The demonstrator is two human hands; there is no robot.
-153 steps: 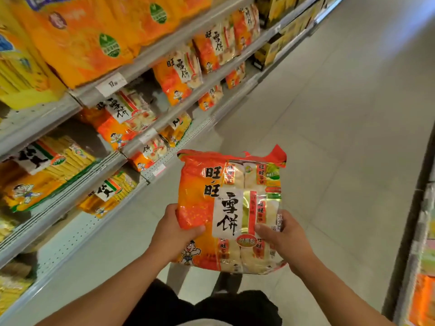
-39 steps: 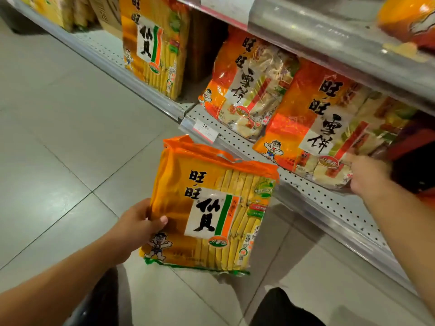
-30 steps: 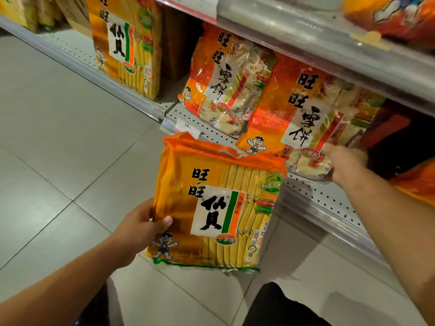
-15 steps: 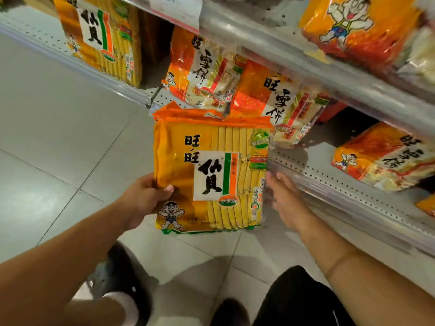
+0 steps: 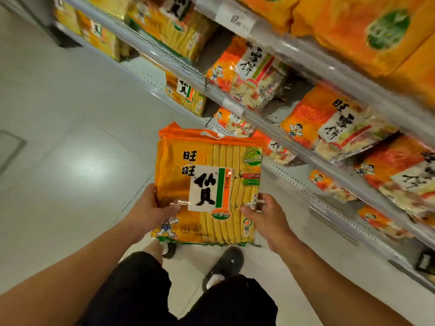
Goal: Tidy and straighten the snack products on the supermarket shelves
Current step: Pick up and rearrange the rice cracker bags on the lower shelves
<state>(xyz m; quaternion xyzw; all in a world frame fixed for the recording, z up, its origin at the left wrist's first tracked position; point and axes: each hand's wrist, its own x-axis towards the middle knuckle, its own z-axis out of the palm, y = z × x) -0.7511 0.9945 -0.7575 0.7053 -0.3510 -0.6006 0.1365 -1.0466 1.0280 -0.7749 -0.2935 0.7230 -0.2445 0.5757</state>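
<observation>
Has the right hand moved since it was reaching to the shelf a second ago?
Yes. The right hand has left the red bags on the bottom shelf and now grips the right edge of the yellow bag.

Single head-worn wide-angle view, pitched steeply down over the floor (image 5: 58, 137). Close range on the hands at centre frame. Shelves (image 5: 270, 123) run diagonally along the right side, tilted by fisheye. No second view for overlap.
</observation>
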